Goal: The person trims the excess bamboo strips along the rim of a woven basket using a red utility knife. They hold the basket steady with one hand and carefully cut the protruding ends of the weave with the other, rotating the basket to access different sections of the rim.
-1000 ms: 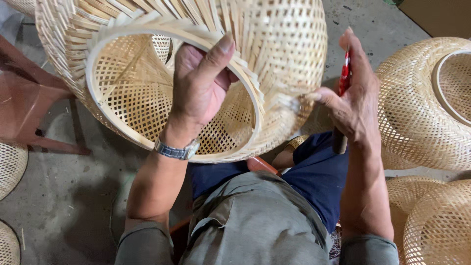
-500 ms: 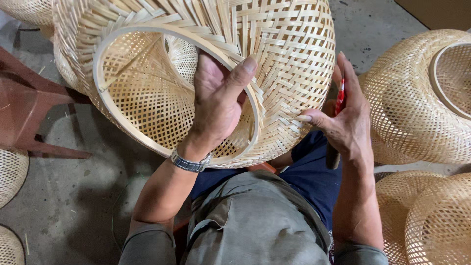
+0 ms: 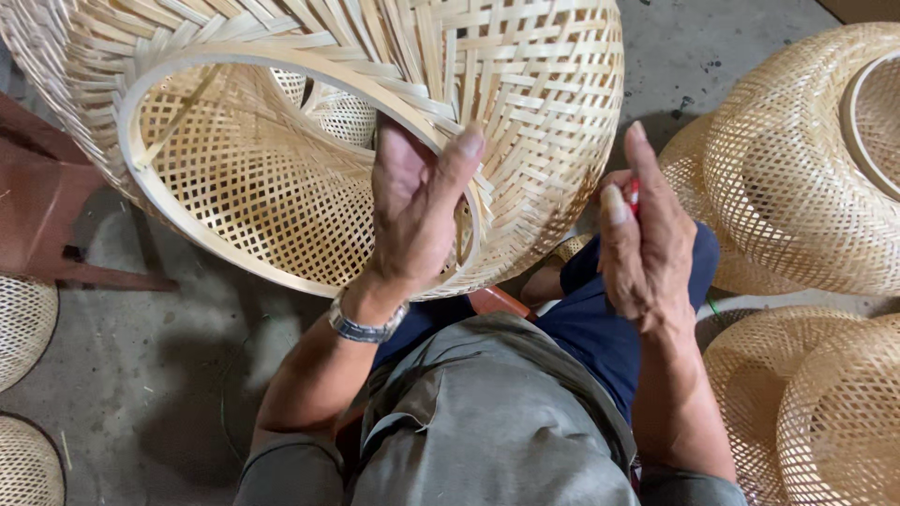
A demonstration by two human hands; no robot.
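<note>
A large woven bamboo basket (image 3: pixel 375 122) fills the upper left of the view, tipped on its side over the person's lap so its round opening faces the camera, with the open lattice of its inner wall showing through the mouth. A smooth bent hoop forms the rim (image 3: pixel 150 94). The left hand (image 3: pixel 417 211) grips that rim at its lower right: the palm lies inside the opening, and the thumb presses over the hoop from outside (a metal wristwatch (image 3: pixel 361 326) sits on that wrist). The right hand (image 3: pixel 647 239) is just beside the basket's outer wall, fingers curled closed around a slim red-handled tool (image 3: pixel 634 195), of which only a sliver shows.

Below are the person's grey shirt (image 3: pixel 487 422) and dark blue trousers (image 3: pixel 600 328). To the right, 3 more pale woven baskets (image 3: pixel 797 178) lie on the concrete floor (image 3: pixel 141 375), and parts of 2 others show at the left edge. A reddish-brown stool (image 3: pixel 47 215) stands at left. A corner of a brown cardboard box (image 3: pixel 867 9) shows at top right.
</note>
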